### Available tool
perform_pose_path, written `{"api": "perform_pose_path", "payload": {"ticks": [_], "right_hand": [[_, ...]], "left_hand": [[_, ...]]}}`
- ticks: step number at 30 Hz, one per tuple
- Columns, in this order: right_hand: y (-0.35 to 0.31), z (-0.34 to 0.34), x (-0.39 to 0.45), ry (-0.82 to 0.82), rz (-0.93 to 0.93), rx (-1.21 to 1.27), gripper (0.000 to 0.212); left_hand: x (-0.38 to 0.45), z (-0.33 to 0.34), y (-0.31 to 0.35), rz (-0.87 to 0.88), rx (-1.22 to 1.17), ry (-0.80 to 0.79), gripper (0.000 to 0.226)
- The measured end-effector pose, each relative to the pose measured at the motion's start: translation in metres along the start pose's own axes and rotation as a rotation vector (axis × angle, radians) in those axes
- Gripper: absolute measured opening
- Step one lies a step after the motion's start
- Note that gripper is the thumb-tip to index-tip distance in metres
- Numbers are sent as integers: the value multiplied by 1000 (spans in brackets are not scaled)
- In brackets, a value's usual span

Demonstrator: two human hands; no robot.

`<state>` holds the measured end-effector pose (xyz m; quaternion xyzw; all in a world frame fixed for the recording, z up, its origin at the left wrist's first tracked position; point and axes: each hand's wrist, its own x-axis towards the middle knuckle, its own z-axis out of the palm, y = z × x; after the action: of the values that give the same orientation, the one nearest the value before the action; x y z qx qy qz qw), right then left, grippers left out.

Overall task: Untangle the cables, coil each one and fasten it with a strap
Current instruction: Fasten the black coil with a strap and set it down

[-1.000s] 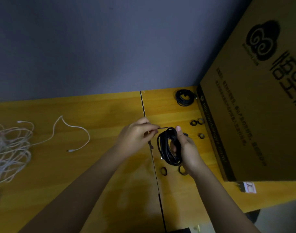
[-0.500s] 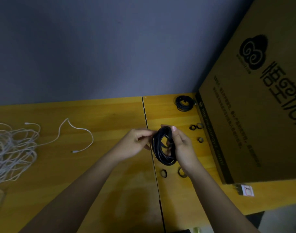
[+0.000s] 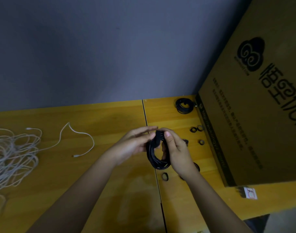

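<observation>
Both hands mid-frame: right hand grips black coiled cable; left hand pinches its top. White cable tangle far left

The table is yellow wood with a smooth, slightly glossy finish. The big box is matt brown cardboard. The wall looks matt.

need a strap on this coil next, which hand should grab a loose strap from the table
Left, probably: the right hand grips the black coil through its loop, while the left hand only pinches its top.
</observation>
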<state>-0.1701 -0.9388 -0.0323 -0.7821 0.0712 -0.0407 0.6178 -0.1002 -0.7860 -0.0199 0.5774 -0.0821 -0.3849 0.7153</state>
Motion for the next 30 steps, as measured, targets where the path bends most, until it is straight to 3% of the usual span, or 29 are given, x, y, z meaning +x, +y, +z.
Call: {"api": "perform_pose_path", "payload": {"ticks": [9,15,24,30], "right_hand": [[5,-4,-2,-29,-4,47,26],[11,-3,-2,-51,-42,-70,25],[31,5,-3,6,-121,-146,16],[40,5,6,-5,-369,-408,25]], "left_hand": [[-6,3,12,-49,94,-91,45],[2,3,4,-31,292,-35,31],[10,0,-18,31,320,79,32],[16,-7,-20,67,258,207,24]]}}
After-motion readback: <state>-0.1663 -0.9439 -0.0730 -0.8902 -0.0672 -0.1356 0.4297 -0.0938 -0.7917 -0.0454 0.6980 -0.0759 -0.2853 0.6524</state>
